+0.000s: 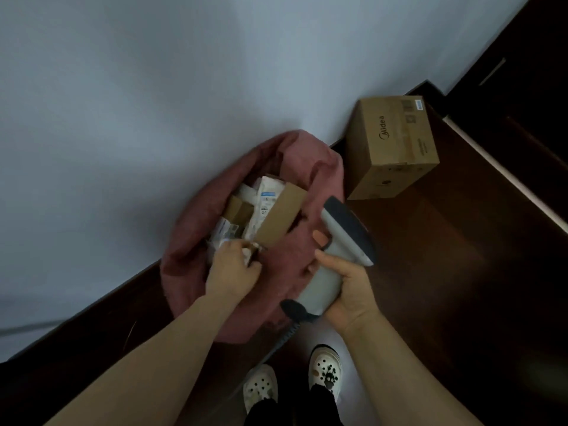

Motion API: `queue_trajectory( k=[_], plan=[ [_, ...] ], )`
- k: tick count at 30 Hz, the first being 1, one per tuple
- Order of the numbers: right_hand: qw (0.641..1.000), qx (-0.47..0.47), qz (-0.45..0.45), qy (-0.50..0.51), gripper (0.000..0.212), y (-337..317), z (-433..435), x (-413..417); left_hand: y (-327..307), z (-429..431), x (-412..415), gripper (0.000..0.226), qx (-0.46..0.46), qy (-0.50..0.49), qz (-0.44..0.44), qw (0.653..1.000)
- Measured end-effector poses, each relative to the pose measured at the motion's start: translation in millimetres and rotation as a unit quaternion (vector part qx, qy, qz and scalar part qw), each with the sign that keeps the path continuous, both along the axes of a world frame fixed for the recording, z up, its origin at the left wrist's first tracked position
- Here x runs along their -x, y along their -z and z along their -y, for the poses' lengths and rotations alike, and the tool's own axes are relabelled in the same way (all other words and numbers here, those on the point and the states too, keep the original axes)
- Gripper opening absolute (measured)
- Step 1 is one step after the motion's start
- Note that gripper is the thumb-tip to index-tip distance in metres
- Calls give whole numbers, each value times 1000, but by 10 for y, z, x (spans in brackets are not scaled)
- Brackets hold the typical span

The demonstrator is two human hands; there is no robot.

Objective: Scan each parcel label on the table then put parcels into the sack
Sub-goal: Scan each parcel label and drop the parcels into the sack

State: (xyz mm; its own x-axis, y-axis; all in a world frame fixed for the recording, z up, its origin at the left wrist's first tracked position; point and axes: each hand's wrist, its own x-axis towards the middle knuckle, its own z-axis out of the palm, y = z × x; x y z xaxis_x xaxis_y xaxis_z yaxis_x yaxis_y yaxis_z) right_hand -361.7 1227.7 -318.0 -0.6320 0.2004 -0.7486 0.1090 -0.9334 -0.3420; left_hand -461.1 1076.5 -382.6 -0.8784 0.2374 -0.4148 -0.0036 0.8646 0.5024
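A dusty-red sack (pixel 196 229) stands open on the dark floor against the pale wall. Inside it lie several parcels: a brown cardboard box (pixel 281 216), white labelled packets (pixel 266 198) and a smaller brown box (pixel 238 210). My left hand (pixel 232 269) reaches into the sack's mouth and pinches a small white parcel (pixel 247 252) at the near edge of the pile. My right hand (pixel 347 293) grips the handle of a grey barcode scanner (pixel 341 238), its dark head pointing up over the sack's right rim; a coiled cable hangs from its base.
A large brown Midea carton (pixel 393 149) sits on the floor right of the sack, by the wall. Dark wooden floor (pixel 445 287) spreads to the right, with a pale step edge (pixel 507 173). My feet in white clogs (pixel 325 370) stand below the sack.
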Motion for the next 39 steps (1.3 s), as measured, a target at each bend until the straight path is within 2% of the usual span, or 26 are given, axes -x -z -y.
queue_trajectory(
  k=[3,6,9,10,12,14,17,19,21,23,26,27,30,33,39],
  plan=[
    [993,-39,105,36,35,229,-94,-133,26,271,39,54,170,-56,-79,981],
    [985,-60,156,50,43,370,-76,-256,152,534,44,50,223,-116,-22,968],
    [976,-83,197,43,50,436,-14,-299,321,768,137,47,174,-78,107,976],
    [973,-90,207,40,51,444,1,-294,341,817,163,47,143,-68,122,980],
    [972,-99,212,36,58,420,29,-259,271,841,227,40,82,-104,74,988],
    [972,-107,207,35,62,361,53,-175,70,778,394,38,14,-173,-24,985],
    [982,-104,157,28,49,197,83,49,-332,663,894,40,-120,-234,-136,955],
    [990,-103,96,27,37,52,118,209,-552,660,1203,43,-138,-238,-189,943],
    [990,-112,77,26,36,14,162,301,-673,706,1272,40,-117,-237,-209,942],
    [986,-119,115,14,43,66,201,268,-645,782,1097,35,-84,-218,-164,958],
    [973,-120,197,-1,73,197,240,88,-473,941,704,42,-3,-187,-59,981],
    [969,-119,215,-8,76,263,234,17,-414,989,625,42,12,-189,-35,981],
    [959,-116,256,-23,63,388,218,-122,-242,1087,570,51,40,-203,4,978],
    [957,-119,262,-37,66,461,231,-175,-156,1112,538,56,36,-200,43,978],
    [956,-120,261,-55,62,507,222,-255,-68,1148,461,47,-9,-218,75,973]
  ],
)
